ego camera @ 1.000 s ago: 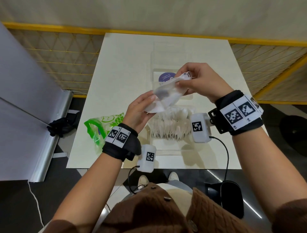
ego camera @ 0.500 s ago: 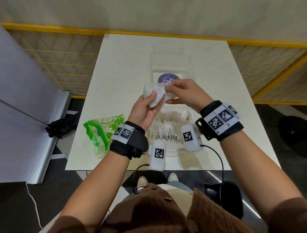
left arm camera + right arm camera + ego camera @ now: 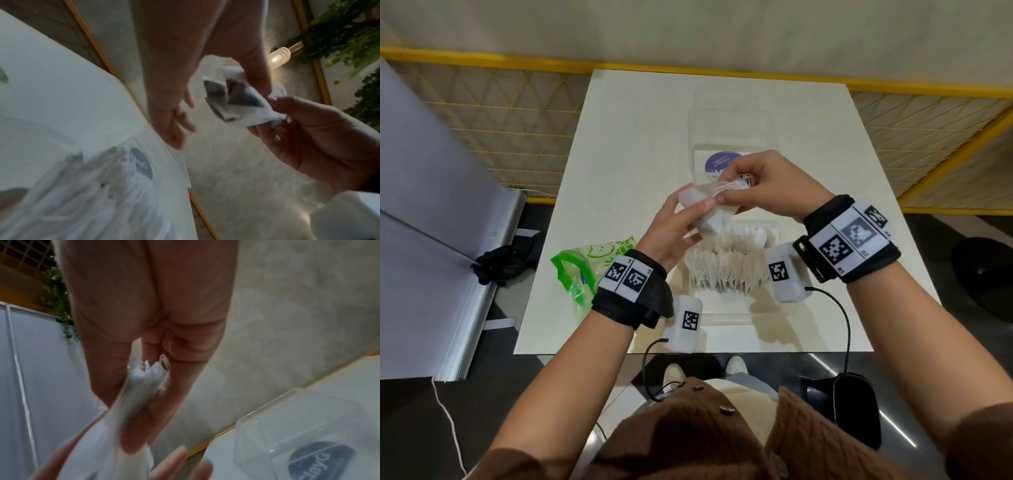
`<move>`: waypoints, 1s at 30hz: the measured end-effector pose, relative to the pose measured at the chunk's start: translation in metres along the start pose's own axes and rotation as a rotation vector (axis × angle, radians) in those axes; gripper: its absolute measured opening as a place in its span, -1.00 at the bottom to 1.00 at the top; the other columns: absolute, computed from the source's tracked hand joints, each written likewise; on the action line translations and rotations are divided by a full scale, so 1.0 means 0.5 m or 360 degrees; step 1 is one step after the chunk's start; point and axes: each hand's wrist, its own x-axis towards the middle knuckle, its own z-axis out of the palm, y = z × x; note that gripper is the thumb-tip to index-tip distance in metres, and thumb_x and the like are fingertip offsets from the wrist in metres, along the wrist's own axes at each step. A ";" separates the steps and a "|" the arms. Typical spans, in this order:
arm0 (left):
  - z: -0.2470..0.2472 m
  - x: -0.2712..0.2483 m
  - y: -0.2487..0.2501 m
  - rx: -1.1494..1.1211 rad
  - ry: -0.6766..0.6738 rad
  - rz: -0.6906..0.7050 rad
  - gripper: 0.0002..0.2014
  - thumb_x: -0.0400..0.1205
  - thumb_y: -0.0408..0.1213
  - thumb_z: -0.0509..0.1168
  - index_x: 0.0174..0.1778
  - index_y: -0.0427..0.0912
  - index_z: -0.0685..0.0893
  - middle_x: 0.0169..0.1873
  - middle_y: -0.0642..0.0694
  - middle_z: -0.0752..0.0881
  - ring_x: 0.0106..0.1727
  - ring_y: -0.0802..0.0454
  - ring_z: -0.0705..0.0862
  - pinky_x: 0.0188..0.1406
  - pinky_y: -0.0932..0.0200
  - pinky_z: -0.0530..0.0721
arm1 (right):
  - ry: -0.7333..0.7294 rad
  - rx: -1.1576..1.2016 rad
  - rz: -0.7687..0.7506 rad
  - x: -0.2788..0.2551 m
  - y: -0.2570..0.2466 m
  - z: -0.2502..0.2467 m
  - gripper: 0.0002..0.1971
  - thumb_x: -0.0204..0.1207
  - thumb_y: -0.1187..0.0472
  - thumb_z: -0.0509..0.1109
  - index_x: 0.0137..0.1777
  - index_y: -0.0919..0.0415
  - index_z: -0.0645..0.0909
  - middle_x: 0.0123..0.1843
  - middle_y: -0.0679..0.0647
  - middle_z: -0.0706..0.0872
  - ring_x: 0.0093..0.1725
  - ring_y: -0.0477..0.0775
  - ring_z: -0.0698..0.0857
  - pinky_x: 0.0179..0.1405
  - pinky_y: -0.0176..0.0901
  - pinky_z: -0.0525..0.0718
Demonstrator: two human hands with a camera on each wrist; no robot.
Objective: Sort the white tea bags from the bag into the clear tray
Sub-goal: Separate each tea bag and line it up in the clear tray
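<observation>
Both hands hold a small bundle of white tea bags (image 3: 710, 216) in the air above the clear tray (image 3: 722, 317). My left hand (image 3: 695, 209) grips the bundle's lower bodies (image 3: 232, 100) between thumb and fingers. My right hand (image 3: 729, 188) pinches the gathered tops and strings (image 3: 152, 374). A packed row of white tea bags (image 3: 726, 265) stands in the tray right under the hands. The green-printed plastic bag (image 3: 582, 267) lies crumpled at the table's left front edge, apart from both hands.
The clear lid with a purple round sticker (image 3: 719, 161) lies just behind the tray, partly hidden by my right hand. The white table (image 3: 640, 144) ends close in front of the tray. A yellow mesh fence (image 3: 500, 113) surrounds it.
My right hand came down and left toward my left hand, bunching the stretched bundle together. Over the last half second both hands have stayed almost in place.
</observation>
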 end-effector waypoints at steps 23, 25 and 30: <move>0.012 -0.003 -0.020 0.0053 0.0035 -0.0009 -0.69 0.53 -0.66 0.27 0.03 -0.17 0.56 -0.10 -0.15 0.62 -0.21 0.04 0.67 -0.34 0.29 0.72 | 0.0036 -0.0117 0.0156 -0.019 0.031 -0.022 -0.85 0.42 0.46 0.42 -0.16 0.19 0.61 -0.18 0.18 0.66 -0.38 -0.09 0.73 -0.26 -0.25 0.78; 0.010 -0.001 -0.026 -0.0006 0.0058 -0.0026 -0.74 0.54 -0.64 0.26 0.01 -0.20 0.58 -0.09 -0.16 0.65 -0.17 0.01 0.68 -0.30 0.27 0.74 | 0.0062 -0.0093 0.0191 -0.017 0.036 -0.020 -0.82 0.40 0.39 0.50 -0.04 0.23 0.61 -0.19 0.14 0.60 -0.38 -0.09 0.70 -0.22 -0.21 0.79; 0.008 0.001 -0.029 -0.0005 0.0037 -0.0096 -0.78 0.57 -0.53 0.29 0.03 -0.16 0.59 -0.04 -0.13 0.67 -0.09 0.02 0.71 -0.07 0.12 0.77 | 0.0102 -0.0159 0.0169 -0.014 0.028 -0.025 -0.78 0.38 0.38 0.52 0.02 0.27 0.65 -0.18 0.11 0.63 -0.29 -0.02 0.67 -0.16 -0.28 0.77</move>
